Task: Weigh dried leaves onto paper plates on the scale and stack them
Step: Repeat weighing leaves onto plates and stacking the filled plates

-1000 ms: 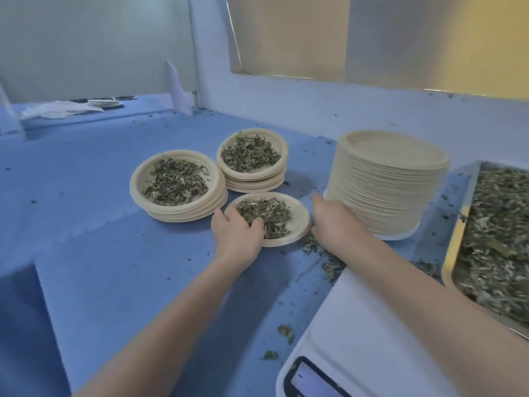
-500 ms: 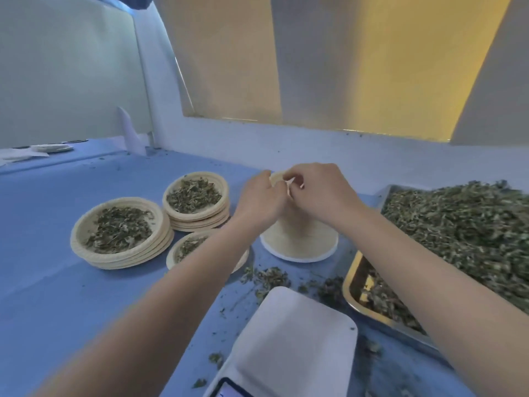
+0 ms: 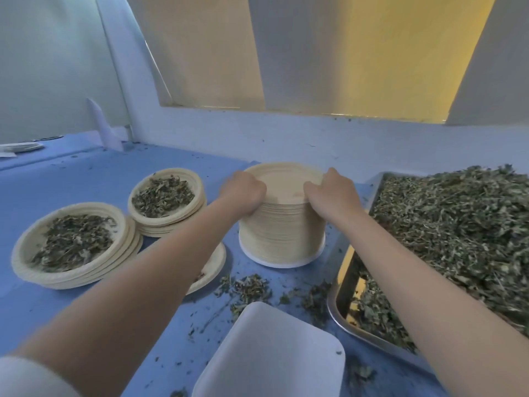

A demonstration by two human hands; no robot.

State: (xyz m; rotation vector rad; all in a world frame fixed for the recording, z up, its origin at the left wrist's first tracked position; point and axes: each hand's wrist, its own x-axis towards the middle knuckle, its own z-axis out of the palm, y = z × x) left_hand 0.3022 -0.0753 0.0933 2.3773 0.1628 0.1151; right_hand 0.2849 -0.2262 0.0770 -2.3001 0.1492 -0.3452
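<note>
At the centre of the frame, the tall stack of empty paper plates (image 3: 282, 233) is gripped at its top from both sides: the left hand (image 3: 243, 191) is curled over the left rim and the right hand (image 3: 332, 193) over the right rim, fingers clamped on the uppermost plates. Left of it, two stacks of filled plates are seen, one at centre left (image 3: 167, 202) and a larger one at far left (image 3: 76, 249), each topped with dried leaves. A further filled plate (image 3: 211, 265) is largely hidden under the left forearm. The metal tray (image 3: 340, 308) heaped with dried leaves (image 3: 458, 239) is found at the right edge. The white scale platform (image 3: 272, 353) is located at bottom centre, with loose leaf scraps (image 3: 252, 287) scattered on the blue table (image 3: 71, 179) just above it.
</note>
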